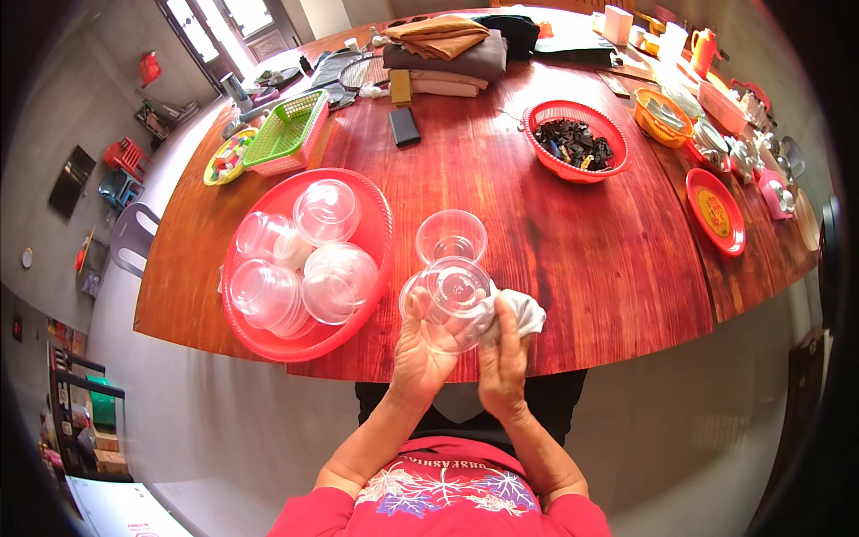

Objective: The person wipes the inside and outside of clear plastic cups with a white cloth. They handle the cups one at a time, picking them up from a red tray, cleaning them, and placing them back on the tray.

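My left hand (420,360) is closed around a clear plastic bowl (456,285), held above the near edge of the wooden table. In my right hand (503,369) is a white cloth (530,315), pressed against the right side of that bowl. Just beyond it, another clear bowl (451,229) stands on the table, partly covered by the held one. On the left, a round red tray (383,210) carries several stacks of clear plastic bowls (327,211).
A red basket (617,125) of small dark pieces stands far right of centre. Beyond the tray sit a green basket (291,121) and a black box-shaped object (404,127). Folded cloths (447,54) lie at the back. A red plate (716,212) and dishes line the right side.
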Motion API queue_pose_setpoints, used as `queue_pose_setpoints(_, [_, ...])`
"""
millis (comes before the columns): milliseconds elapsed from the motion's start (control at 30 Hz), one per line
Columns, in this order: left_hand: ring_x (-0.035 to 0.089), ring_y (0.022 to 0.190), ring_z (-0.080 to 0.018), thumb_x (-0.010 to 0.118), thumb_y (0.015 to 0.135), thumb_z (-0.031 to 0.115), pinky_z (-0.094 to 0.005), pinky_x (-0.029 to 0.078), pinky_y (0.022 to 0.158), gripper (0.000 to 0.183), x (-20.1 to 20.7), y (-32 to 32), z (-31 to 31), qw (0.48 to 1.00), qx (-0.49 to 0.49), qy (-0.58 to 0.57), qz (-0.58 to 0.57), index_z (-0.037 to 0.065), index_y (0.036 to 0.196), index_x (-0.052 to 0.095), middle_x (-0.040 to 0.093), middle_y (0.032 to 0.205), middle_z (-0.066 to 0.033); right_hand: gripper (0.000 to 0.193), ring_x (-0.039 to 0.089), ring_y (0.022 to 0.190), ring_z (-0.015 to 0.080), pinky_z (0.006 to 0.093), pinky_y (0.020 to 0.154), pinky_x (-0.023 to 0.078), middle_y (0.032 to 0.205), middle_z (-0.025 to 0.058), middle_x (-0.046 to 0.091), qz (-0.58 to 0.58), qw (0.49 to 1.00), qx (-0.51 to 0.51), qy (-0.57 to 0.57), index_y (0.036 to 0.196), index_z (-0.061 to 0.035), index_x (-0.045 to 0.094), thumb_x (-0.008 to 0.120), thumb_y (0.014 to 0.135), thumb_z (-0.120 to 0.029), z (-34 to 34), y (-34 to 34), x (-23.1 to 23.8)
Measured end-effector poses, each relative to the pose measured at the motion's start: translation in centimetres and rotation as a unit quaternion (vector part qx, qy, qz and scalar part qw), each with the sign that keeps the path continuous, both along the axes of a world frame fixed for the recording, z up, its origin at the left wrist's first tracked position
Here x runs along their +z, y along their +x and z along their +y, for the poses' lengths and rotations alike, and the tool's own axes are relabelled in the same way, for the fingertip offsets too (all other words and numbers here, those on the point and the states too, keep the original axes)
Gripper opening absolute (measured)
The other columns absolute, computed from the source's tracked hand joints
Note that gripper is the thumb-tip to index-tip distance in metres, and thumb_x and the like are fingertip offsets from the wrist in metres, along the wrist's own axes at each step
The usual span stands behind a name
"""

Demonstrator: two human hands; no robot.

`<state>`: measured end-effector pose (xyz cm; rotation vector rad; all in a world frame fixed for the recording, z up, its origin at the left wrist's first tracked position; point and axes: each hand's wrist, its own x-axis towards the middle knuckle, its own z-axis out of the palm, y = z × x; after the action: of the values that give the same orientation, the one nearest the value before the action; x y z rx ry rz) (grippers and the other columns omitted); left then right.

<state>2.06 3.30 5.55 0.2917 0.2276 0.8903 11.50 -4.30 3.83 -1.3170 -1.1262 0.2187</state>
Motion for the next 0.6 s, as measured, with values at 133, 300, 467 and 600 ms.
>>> queue_pose_setpoints(133, [0.055,0.115,-0.0313,0.043,0.095,0.054,-0.0475,0.041,0.104,0.057,-1.0,0.0,-0.3,0.998,-0.048,-0.028,0.040,0.008,0.127,0.048,0.058,0.122,-0.0113,0.041,0.048,0.115,0.0350,0.0400,0.099,0.039,0.126,0.0188,0.051,-0.234,0.972,0.018,0.017,0.123,0.0036,0.058,0.061,0.083,0.003,0.4,-0.9,1.5])
queue_pose_setpoints(300, [0.041,0.129,-0.0405,0.031,0.099,0.050,-0.0537,0.032,0.110,0.054,0.9,-0.1,-0.8,0.997,-0.011,0.051,0.056,0.015,0.141,0.035,0.040,0.143,-0.0162,0.036,0.051,0.108,0.0312,0.0381,0.092,0.044,0.116,0.0115,0.059,-0.207,0.971,0.107,0.048,0.111,-0.0050,0.068,0.072,0.076,-0.003,0.7,-0.7,1.6])
queue_pose_setpoints(467, [0.027,0.136,-0.0449,0.029,0.103,0.039,-0.0581,0.024,0.112,0.048,0.4,-0.4,-1.3,1.000,0.006,-0.020,0.018,0.019,0.146,0.028,0.029,0.151,-0.0139,0.032,0.058,0.101,0.0287,0.0369,0.089,0.046,0.105,0.0101,0.066,-0.192,0.979,0.034,0.061,0.104,-0.0041,0.070,0.069,0.074,0.005,-0.8,-0.8,-0.7])
queue_pose_setpoints(600, [0.025,0.137,-0.0432,0.030,0.102,0.038,-0.0575,0.022,0.112,0.047,0.1,-0.3,-1.3,1.000,-0.006,-0.014,0.023,0.019,0.145,0.031,0.030,0.150,-0.0125,0.024,0.061,0.094,0.0285,0.0373,0.085,0.048,0.098,0.0103,0.065,-0.166,0.984,0.007,0.069,0.097,-0.0038,0.070,0.069,0.075,0.006,-1.0,-0.7,-1.3])
